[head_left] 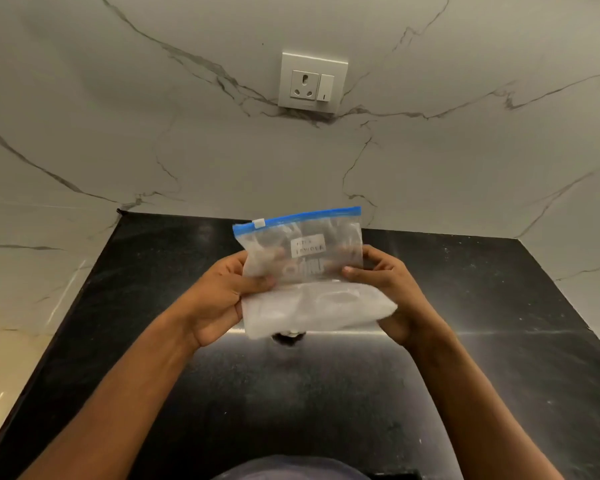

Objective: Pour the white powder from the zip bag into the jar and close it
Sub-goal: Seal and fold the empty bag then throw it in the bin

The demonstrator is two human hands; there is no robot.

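I hold a clear zip bag (305,271) upright above the black counter, its blue zip strip along the top with the white slider at the left end. White powder (312,311) fills the bag's lower part, and a small white label sits on its front. My left hand (219,299) grips the bag's left side, thumb in front. My right hand (392,292) grips the right side. A small part of a jar (289,336) shows just below the bag; the rest is hidden behind it.
The black stone counter (326,410) runs back to a white marble wall (118,133) with a wall socket and switch (309,83). Marble walls also close in on the left and right sides.
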